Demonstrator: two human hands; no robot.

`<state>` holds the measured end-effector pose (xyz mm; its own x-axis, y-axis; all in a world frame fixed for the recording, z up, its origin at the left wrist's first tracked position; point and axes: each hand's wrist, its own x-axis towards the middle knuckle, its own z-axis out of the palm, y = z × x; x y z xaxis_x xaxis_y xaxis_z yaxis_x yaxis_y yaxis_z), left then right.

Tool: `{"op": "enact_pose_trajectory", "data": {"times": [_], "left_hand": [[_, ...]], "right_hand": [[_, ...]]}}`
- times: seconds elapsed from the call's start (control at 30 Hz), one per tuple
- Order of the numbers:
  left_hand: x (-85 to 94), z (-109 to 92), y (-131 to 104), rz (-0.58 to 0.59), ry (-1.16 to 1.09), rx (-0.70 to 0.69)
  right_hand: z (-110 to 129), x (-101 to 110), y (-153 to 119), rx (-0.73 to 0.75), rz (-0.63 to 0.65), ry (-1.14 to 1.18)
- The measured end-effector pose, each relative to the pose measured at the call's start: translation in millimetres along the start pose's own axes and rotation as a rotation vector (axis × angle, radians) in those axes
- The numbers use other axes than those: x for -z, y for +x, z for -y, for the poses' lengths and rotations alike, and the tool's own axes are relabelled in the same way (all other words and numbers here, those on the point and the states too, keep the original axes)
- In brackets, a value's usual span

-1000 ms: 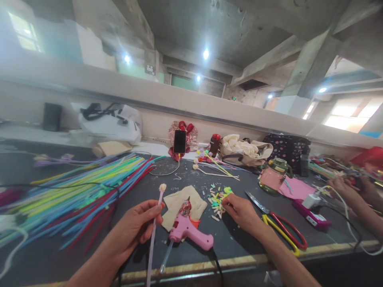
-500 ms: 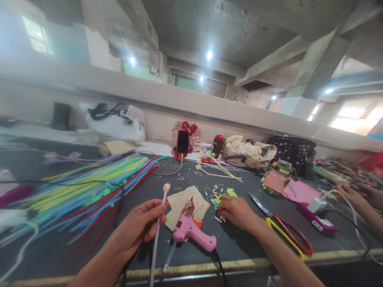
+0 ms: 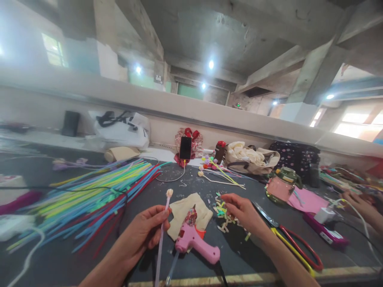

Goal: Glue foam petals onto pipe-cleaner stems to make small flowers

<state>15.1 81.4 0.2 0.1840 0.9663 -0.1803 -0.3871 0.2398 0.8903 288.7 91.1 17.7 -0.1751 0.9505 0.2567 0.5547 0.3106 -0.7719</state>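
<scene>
My left hand point(image 3: 151, 227) is closed around a thin pale lilac stem point(image 3: 160, 247), held nearly upright with a small cream bud point(image 3: 169, 194) at its top. To the right, my right hand point(image 3: 239, 209) hovers over a scatter of short cut pieces point(image 3: 222, 213) in green, yellow and cream. Its thumb and forefinger look parted, and I see nothing between them. Between my hands a pink glue gun point(image 3: 196, 241) lies on a cream cloth point(image 3: 181, 213). A clear glue stick point(image 3: 172, 268) sticks out of its back end.
Long coloured stems point(image 3: 98, 195) fill the left side. Scissors point(image 3: 287, 235) with red and yellow handles lie right of my right hand. Behind are a phone point(image 3: 185, 148), finished-looking flower stems point(image 3: 221, 171), a bottle point(image 3: 281, 185) and a purple power strip point(image 3: 324, 229). A co-worker's hand point(image 3: 354, 201) shows far right.
My right hand has lifted slightly off the cut pieces and its fingers have parted; the pieces are more spread out. My left hand still holds the stem. The view has shifted a little.
</scene>
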Motion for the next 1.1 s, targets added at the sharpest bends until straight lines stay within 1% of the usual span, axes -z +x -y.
{"op": "enact_pose_trajectory", "data": {"times": [0.1, 0.2, 0.27, 0.33, 0.4, 0.5, 0.6, 0.67, 0.77, 0.83, 0.93, 1.1], "left_hand": [[-4.8, -1.2, -3.6, 0.019, -0.021, -0.014], [-12.5, -3.1, -13.6, 0.093, -0.048, 0.010], [-16.8, -3.4, -21.7, 0.120, -0.074, 0.024], [-18.3, -2.2, -29.3, 0.157, -0.095, 0.007], [-16.6, 0.3, -35.8, 0.157, -0.127, -0.008], [-10.5, 3.5, -43.2, 0.135, -0.176, -0.048], [-5.1, 3.8, -48.5, 0.109, -0.192, -0.062], [-3.1, 3.1, -50.9, 0.094, -0.182, -0.054], [-2.0, 3.0, -52.7, 0.063, -0.156, -0.047], [-1.8, 3.8, -53.0, 0.051, -0.137, -0.043], [-2.1, 5.4, -53.0, 0.059, -0.091, -0.051], [-3.4, 6.6, -54.5, 0.060, -0.025, -0.027]], "right_hand": [[16.0, -14.8, -1.2, -0.029, 0.003, 0.221], [39.1, -37.5, -1.4, -0.032, 0.003, 0.410], [56.1, -53.8, -1.3, -0.049, 0.011, 0.627], [71.8, -68.9, -1.6, -0.090, 0.058, 0.860], [83.7, -82.0, -2.6, -0.127, 0.123, 0.980], [91.0, -98.0, -4.7, -0.132, 0.145, 0.941], [88.8, -109.0, -6.1, -0.143, 0.186, 0.815], [86.9, -112.3, -6.3, -0.142, 0.221, 0.731], [88.1, -111.1, -6.0, -0.104, 0.285, 0.641], [90.9, -107.9, -5.7, -0.116, 0.336, 0.629], [93.7, -103.1, -6.0, -0.149, 0.373, 0.618], [90.8, -98.4, -6.3, -0.166, 0.471, 0.692]]}}
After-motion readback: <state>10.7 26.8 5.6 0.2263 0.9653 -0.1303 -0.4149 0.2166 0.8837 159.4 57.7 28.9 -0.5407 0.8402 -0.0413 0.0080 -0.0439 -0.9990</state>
